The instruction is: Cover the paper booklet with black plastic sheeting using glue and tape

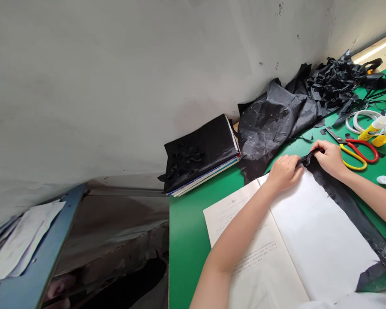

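Note:
An open book (257, 281) lies on the green tabletop, its printed page on the left and a blank white cover leaf (324, 231) on the right. Black plastic sheet (350, 204) runs along the leaf's top and outer edges, and a piece is folded over its lower corner. My left hand (284, 171) rests at the top of the leaf, fingers curled, with the plastic's edge between thumb and fingers. Close beside it, my right hand (330, 159) pinches the gathered plastic at the top corner. The fingers partly hide the fold.
Scissors (357, 150) with red and yellow handles lie right of my right hand, near a yellow glue stick (373, 128), white tape rolls (362, 120) and a small white disc (383, 180). Black plastic (273, 116) heaps against the wall. Black-covered books (202, 150) sit at the table's left edge.

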Demonstrator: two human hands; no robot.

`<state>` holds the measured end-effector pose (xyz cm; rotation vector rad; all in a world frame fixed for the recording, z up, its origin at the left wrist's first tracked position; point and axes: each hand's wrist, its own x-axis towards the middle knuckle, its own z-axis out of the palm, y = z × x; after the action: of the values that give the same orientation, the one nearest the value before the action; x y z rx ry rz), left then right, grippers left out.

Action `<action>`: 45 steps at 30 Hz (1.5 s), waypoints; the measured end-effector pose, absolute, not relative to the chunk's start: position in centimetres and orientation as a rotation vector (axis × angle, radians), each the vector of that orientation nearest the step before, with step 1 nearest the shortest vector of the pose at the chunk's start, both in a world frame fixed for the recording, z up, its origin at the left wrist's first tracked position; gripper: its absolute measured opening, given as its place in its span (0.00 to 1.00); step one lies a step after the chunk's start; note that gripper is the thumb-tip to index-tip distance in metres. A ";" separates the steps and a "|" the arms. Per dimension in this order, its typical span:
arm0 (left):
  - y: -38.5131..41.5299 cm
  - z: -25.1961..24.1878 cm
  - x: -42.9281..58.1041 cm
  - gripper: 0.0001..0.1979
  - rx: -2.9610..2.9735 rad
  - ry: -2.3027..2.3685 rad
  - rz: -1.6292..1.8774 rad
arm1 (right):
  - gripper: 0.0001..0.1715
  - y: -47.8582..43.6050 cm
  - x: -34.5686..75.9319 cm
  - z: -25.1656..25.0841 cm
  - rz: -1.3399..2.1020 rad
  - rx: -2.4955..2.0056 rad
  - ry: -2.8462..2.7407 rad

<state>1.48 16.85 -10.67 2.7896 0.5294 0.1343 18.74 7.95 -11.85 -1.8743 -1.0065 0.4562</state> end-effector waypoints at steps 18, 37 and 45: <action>16.8 -10.2 1.3 0.17 2.572 0.538 0.097 | 0.16 5.7 18.8 -11.4 -0.206 -1.842 -1.874; 16.6 -11.7 0.5 0.16 2.767 0.400 0.297 | 0.12 5.6 17.7 -11.3 -0.363 -1.938 -2.100; 16.4 -11.4 0.6 0.17 2.814 0.328 0.189 | 0.20 5.8 18.3 -12.0 -0.092 -1.932 -2.005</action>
<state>0.62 16.40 -11.40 2.8138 0.3279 0.1890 18.33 5.81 -12.03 -1.9324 -2.0045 -0.0918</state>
